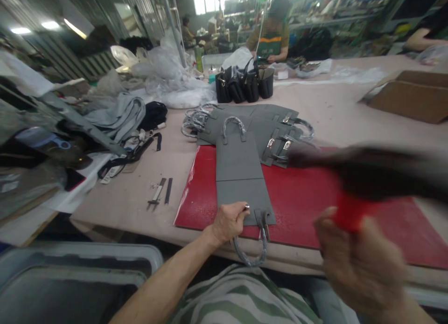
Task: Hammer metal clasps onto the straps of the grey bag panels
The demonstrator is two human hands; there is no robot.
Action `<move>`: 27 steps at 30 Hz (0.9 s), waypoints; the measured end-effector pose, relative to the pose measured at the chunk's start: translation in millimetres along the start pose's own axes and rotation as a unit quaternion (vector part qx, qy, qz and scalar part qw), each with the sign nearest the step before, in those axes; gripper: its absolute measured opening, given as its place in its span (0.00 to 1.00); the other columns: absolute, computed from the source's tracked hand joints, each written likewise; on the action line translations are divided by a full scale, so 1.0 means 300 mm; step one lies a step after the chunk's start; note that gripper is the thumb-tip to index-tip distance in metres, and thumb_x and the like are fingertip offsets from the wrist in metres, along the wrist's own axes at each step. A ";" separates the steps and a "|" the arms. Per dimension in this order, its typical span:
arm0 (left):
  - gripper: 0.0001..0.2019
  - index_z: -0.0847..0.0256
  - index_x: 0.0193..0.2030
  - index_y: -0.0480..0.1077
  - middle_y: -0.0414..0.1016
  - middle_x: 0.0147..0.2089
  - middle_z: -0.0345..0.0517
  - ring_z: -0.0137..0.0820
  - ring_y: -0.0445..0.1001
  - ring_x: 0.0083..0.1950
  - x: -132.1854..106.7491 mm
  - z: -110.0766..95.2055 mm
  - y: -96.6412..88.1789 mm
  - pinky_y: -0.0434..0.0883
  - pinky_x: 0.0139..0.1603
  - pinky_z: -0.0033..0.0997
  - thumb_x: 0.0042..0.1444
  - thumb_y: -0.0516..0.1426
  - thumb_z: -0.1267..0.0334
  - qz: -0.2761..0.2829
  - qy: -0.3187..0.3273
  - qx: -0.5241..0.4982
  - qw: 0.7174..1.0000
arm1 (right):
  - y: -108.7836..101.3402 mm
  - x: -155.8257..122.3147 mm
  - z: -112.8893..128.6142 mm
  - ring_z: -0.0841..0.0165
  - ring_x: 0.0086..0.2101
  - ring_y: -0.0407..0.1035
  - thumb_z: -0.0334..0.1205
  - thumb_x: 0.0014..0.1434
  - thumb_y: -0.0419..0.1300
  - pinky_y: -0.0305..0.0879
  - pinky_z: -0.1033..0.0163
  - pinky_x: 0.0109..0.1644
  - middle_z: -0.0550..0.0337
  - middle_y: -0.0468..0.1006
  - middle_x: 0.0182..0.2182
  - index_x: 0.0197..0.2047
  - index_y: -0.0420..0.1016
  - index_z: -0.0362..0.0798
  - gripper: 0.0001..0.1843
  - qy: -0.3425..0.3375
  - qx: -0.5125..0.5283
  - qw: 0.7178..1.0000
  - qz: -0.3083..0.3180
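The left hand (229,221), at lower centre of the frame, has its fingers curled tight on the near edge of a grey panel (241,175), pinching it just left of the panel's near handle (250,251), which loops down over the table edge. From that grip the panel runs flat away toward frame centre, lying on a red mat (304,198). The right hand (360,263), lower right and smeared by motion, is closed around the red grip of a red-handled tool (346,214), whose dark head is a blur above the mat, well right of the panel. Beyond the panel's far end lies a stack of grey panels (266,123), then black bags (245,84) at upper centre. Metal tools (159,193) lie left of the mat. A person's apron (271,44) at top centre bears a pale band, too blurred to read
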State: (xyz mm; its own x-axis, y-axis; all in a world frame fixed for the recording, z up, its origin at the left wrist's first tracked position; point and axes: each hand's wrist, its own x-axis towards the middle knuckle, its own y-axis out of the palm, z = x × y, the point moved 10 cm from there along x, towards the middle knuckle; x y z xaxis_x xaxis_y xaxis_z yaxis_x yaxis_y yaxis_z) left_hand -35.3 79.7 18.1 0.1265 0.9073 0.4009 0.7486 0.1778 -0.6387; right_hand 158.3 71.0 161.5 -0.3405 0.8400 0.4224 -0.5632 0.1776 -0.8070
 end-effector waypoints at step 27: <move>0.10 0.61 0.34 0.69 0.78 0.29 0.43 0.31 0.79 0.30 -0.009 0.130 -0.039 0.76 0.32 0.27 0.64 0.54 0.58 -0.120 -0.212 -0.226 0.943 | 0.504 -0.067 -0.095 0.48 0.54 0.65 0.41 0.56 0.64 0.62 0.47 0.54 0.41 0.69 0.59 0.55 0.71 0.47 0.23 0.092 -0.115 0.981 0.129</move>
State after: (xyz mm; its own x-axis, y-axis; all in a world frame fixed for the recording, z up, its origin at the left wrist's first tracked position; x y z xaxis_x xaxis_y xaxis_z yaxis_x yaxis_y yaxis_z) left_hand -69.7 90.0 -1.1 -0.2823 0.9493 0.1386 0.9357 0.3044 -0.1787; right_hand 101.4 95.7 19.2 -0.2962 0.9466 0.1271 -0.2834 0.0400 -0.9582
